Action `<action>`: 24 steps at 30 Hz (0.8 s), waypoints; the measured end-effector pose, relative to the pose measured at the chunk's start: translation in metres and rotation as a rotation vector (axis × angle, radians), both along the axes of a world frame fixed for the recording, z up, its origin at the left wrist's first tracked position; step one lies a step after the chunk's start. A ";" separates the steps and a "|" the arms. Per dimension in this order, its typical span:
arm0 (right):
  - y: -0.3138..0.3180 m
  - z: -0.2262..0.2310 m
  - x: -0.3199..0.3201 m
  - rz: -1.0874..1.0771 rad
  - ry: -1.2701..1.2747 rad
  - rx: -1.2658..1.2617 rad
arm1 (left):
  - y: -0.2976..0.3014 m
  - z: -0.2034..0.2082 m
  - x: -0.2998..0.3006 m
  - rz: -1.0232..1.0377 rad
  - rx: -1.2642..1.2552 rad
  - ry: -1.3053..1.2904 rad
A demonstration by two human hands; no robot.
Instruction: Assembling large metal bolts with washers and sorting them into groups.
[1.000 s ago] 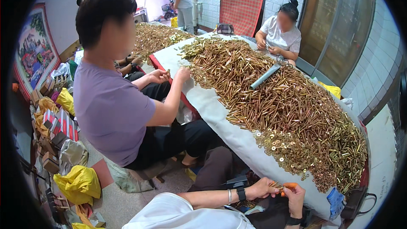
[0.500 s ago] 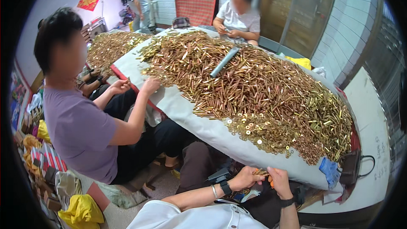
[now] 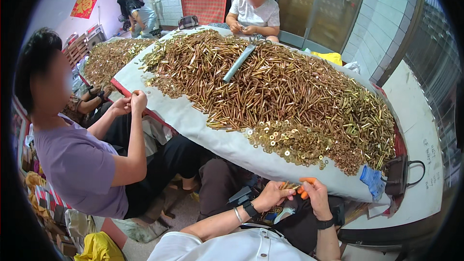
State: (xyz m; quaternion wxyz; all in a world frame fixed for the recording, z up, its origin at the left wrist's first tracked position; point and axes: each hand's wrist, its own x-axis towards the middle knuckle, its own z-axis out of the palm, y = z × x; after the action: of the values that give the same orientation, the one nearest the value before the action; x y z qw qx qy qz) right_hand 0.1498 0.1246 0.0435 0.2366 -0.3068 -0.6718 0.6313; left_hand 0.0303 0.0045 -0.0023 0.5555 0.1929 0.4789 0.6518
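Note:
My left hand (image 3: 273, 197) is closed around several slim brass-coloured metal pieces (image 3: 289, 186), their ends sticking out past the fingertips. Close beside it, my right hand (image 3: 316, 197) has its fingers curled, with orange covers (image 3: 306, 187) on the fingertips. Whatever the right fingers hold is too small to make out. Both hands are over my lap, just off the near edge of the table. On the table rises a big heap of brass-coloured metal rods (image 3: 290, 92). Flat round washers (image 3: 285, 142) lie along its near side, and small nut-like pieces (image 3: 347, 158) are at its right.
A grey-green channel-shaped bar (image 3: 239, 63) lies on the heap. Blue gloves (image 3: 372, 182) and a dark handbag (image 3: 397, 176) are at the right end of the pale table cover (image 3: 232, 150). One co-worker in purple (image 3: 82, 157) sits left, another in white (image 3: 254, 12) across.
My right fingers have lifted and curled, showing more orange covers. The view has shifted slightly. The co-worker in purple has drawn one hand back from the heap, and both hands are now together.

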 end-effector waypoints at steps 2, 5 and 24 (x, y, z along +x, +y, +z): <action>0.006 0.002 0.008 0.088 -0.077 -0.052 | -0.001 0.002 -0.004 0.014 0.005 0.005; 0.022 0.000 0.019 0.203 -0.261 -0.222 | 0.000 0.003 -0.012 0.026 0.030 -0.037; -0.003 0.013 -0.012 0.100 0.288 -0.137 | 0.000 0.018 -0.013 0.124 -0.033 -0.057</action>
State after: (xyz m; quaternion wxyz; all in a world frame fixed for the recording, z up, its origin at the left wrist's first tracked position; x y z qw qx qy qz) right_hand 0.1383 0.1220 0.0569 0.2772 -0.1948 -0.6009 0.7240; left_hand 0.0175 0.0050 0.0159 0.5307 0.1351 0.4843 0.6823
